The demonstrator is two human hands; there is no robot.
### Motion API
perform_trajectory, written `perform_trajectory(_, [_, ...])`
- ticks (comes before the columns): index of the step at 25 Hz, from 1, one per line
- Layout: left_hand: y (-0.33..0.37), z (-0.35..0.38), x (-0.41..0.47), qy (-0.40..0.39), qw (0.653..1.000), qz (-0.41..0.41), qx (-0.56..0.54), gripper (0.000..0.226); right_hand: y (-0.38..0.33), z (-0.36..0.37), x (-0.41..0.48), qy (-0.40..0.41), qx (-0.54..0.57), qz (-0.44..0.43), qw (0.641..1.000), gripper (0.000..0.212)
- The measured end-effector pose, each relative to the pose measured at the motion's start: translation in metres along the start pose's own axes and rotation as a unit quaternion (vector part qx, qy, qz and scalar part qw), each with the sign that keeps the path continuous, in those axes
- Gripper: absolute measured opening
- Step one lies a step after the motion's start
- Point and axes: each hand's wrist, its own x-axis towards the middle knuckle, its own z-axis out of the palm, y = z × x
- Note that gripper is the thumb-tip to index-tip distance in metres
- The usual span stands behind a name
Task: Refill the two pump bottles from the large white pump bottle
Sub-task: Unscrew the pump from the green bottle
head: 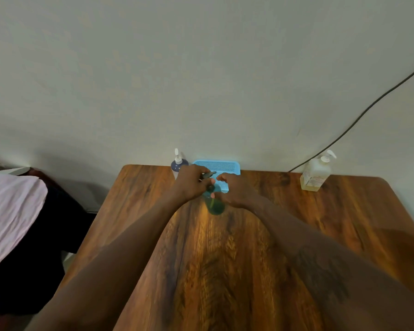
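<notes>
Both hands worked at the green bottle (215,203).
Left hand (191,183) pinched its pump (209,174); right hand (234,191) gripped the body.

I face a plain pale wall (201,68), crossed at right by a dark cable (368,108), behind my wood-grain surface (225,259) with rounded corners; at left lies pink fabric (10,211) over something dark, dimly lit.

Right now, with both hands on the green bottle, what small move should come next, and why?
Probably twist the pump head off: the left hand grips the pump top of the green bottle while the right hand steadies its body. The large white pump bottle stands untouched.
</notes>
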Motion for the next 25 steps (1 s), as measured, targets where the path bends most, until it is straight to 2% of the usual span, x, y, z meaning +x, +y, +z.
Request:
perform_trajectory(6, [0.055,0.021,-0.007,0.02,0.996,0.061,-0.068,0.031,0.023,-0.022,-0.047,0.064,0.086,-0.032,0.994,0.03])
perform_trajectory(9, [0.069,0.042,-0.022,0.045,0.988,0.084,-0.124,0.03,0.045,-0.018,-0.069,0.126,0.099,-0.033,0.986,0.026])
perform_trajectory(13, [0.045,0.087,-0.047,0.013,0.978,0.032,-0.207,0.057,0.078,0.0,-0.083,0.162,0.122,-0.04,0.978,0.031])
perform_trajectory(16, [0.016,0.134,-0.071,-0.033,0.965,0.035,-0.258,0.084,0.097,0.022,-0.094,0.183,0.147,-0.054,0.971,0.031])
perform_trajectory(17, [0.009,0.149,-0.078,-0.024,0.964,0.046,-0.26,0.085,0.101,0.029,-0.099,0.189,0.156,-0.064,0.967,0.029])
perform_trajectory(20, [0.005,0.182,-0.095,0.046,0.967,0.099,-0.229,0.068,0.106,0.053,-0.116,0.194,0.157,-0.08,0.965,0.028])
perform_trajectory(23, [0.0,0.203,-0.112,0.114,0.965,0.137,-0.192,0.061,0.103,0.075,-0.135,0.204,0.152,-0.074,0.964,0.036])
perform_trajectory(25, [-0.005,0.211,-0.13,0.129,0.965,0.14,-0.178,0.056,0.098,0.088,-0.151,0.226,0.137,-0.064,0.962,0.042])
